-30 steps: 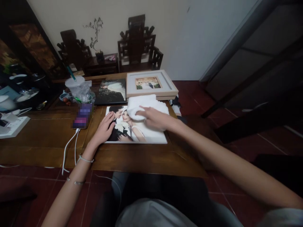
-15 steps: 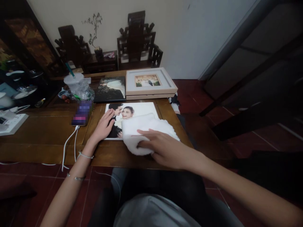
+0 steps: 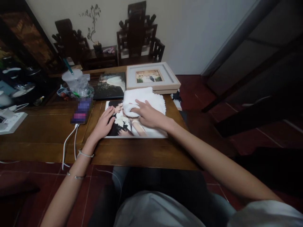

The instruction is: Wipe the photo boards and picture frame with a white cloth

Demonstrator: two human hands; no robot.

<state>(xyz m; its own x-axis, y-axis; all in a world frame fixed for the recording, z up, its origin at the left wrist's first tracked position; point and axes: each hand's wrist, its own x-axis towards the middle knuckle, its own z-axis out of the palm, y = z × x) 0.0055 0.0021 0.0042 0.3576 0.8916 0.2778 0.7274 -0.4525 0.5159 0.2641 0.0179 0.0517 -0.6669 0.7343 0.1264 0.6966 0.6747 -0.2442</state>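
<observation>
A photo panel [image 3: 121,123] showing a couple lies flat on the wooden table in front of me. My left hand [image 3: 105,122] rests on its left edge, fingers stretched out and flat. On the panel's upper right part lies a folded white towel [image 3: 146,96], reaching past the far edge. My right hand [image 3: 150,116] grips the towel's near fold, with the thumb side tucked into it and some fingers laid on top. The towel and hand hide part of the picture.
Behind the panel lie a dark photo panel [image 3: 111,85] and a pale picture frame [image 3: 153,78]. To the left are a phone [image 3: 81,111] with a white cable [image 3: 65,146], a plastic cup [image 3: 72,77] with a straw, and a power strip [image 3: 13,121]. The table's front edge [image 3: 142,164] runs before my lap.
My right hand has moved the towel away from me, from the panel's near right part to its far edge. More of the lower picture shows. My left hand stays on the left edge.
</observation>
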